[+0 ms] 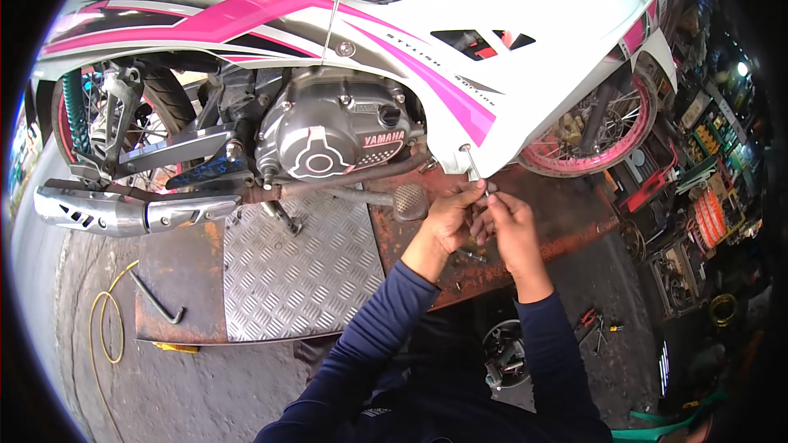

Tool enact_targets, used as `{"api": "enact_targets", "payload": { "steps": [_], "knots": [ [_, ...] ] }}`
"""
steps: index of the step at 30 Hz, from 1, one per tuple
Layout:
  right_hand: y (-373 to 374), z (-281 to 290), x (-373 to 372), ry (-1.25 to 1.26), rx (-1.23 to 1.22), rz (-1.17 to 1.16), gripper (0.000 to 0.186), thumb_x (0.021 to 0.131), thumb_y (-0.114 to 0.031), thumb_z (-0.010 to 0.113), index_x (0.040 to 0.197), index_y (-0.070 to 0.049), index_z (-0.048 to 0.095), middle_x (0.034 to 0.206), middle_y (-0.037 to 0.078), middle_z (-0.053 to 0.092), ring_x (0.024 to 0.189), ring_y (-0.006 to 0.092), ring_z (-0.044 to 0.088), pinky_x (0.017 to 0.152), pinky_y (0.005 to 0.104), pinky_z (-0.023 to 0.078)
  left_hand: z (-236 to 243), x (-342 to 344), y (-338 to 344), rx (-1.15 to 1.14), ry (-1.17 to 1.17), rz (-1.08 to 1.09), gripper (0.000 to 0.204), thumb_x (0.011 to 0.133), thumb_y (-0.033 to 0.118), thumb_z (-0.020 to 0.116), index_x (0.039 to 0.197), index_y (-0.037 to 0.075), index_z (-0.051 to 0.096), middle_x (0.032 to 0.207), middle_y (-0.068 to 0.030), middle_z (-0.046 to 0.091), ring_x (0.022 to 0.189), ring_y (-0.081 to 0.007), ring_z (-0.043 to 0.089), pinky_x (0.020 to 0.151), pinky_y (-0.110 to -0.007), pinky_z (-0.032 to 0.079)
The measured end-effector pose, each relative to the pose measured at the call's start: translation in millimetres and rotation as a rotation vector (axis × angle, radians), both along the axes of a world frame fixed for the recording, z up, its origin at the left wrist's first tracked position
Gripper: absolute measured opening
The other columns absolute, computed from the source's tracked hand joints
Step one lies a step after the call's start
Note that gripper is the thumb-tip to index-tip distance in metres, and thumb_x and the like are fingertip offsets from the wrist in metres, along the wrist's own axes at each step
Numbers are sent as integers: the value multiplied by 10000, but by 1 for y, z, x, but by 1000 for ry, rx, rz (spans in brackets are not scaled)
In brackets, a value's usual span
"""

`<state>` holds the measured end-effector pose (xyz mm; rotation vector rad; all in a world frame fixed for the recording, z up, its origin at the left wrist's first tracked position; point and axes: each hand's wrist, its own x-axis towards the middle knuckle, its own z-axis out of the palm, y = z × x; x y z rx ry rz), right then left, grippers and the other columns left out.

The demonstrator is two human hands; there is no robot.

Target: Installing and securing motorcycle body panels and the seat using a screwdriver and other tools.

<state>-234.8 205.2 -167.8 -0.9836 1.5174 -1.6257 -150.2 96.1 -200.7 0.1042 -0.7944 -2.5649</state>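
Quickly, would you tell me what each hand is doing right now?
Left hand: closed on the screwdriver under the white fairing.
Right hand: fingers pinched beside the left; what it holds cannot be told.

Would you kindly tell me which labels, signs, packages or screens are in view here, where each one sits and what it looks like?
Lettered badge: on the grey engine cover, small slanted red strip.
Lettering decal: on the white side fairing above the engine, dark characters in a line beside a pink stripe.
Boxes and packets: on crowded shelves at the right edge, orange, red and green, too blurred to describe further.
No screens visible.
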Motion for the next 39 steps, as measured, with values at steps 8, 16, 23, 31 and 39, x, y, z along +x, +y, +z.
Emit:
{"api": "enact_targets", "payload": {
  "steps": [8, 16, 23, 31, 39],
  "knots": [
    [-3, 36, -29, 269, 267, 228, 201, 898, -190, 657, 877, 9, 665, 744, 89, 688, 608, 129, 642, 529, 236, 464, -15, -20, 1, 68, -111, 259, 246, 888, 234, 705, 886, -1, 632, 691, -44, 616, 527, -123, 537, 468, -274, 445],
    [-11, 49, -57, -53, 439, 546, 229, 896, -161, 663, 1028, 26, 662, 865, 136, 708, 696, 156, 669, 610, 253, 515, -8, -10, 6, 91, 65, -6, 288, 921, 247, 650, 1056, -5, 612, 788, -81, 641, 612, -204, 599, 519, -331, 498],
    [-13, 47, -56, 212, 397, 525, 231, 902, -210, 660, 980, 4, 695, 845, 97, 715, 709, 148, 669, 656, 259, 522, -27, -22, -3, 79, 21, 54, 346, 935, 278, 624, 1159, 18, 580, 884, -85, 648, 685, -201, 618, 582, -341, 526],
    [-13, 49, -52, 116, 425, 534, 244, 906, -213, 652, 989, 14, 682, 860, 136, 719, 786, 195, 703, 670, 265, 533, -7, -7, 1, 122, -32, 45, 288, 940, 221, 619, 1107, -13, 599, 802, -93, 658, 610, -195, 621, 499, -320, 489],
    [-11, 54, -60, -75, 464, 580, 228, 893, -220, 671, 967, -5, 684, 820, 120, 717, 764, 175, 702, 648, 227, 501, 2, -7, 9, 157, 67, 22, 217, 926, 188, 643, 1012, -10, 622, 842, -105, 677, 612, -205, 652, 489, -333, 518]
  ]
}}
